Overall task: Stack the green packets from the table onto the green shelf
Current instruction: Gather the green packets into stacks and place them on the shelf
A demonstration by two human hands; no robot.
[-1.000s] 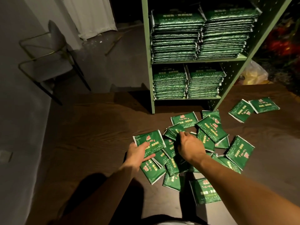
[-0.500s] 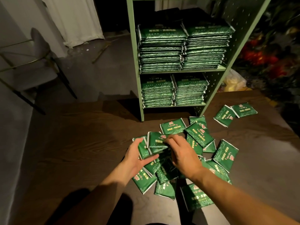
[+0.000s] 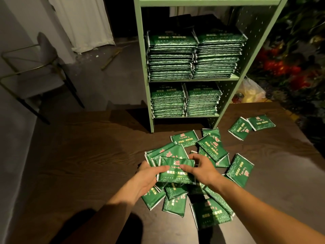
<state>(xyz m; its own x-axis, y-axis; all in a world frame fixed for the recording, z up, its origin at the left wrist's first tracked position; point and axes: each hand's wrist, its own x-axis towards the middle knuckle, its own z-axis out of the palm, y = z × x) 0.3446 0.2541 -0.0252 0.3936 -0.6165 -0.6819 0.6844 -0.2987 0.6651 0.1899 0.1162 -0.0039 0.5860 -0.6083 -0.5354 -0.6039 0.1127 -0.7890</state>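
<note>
Several green packets (image 3: 212,147) lie scattered on the dark wooden table (image 3: 88,155), in front of the green shelf (image 3: 144,67). The shelf holds tall piles of the same packets (image 3: 171,57) on two levels. My left hand (image 3: 147,175) holds a small stack of packets (image 3: 175,170) from the left, thumb on top. My right hand (image 3: 200,169) grips the same stack at its right edge, thumb over the top packet. The stack is lifted a little above the loose pile.
Two separate packets (image 3: 251,125) lie at the table's far right. A grey chair (image 3: 40,71) stands on the floor at the left. A yellow bag (image 3: 253,90) and red flowers (image 3: 281,67) sit right of the shelf.
My right hand has laid another packet on the ones in my left hand, and both hands now hold the stack together. The view has tilted up toward the shelf.
</note>
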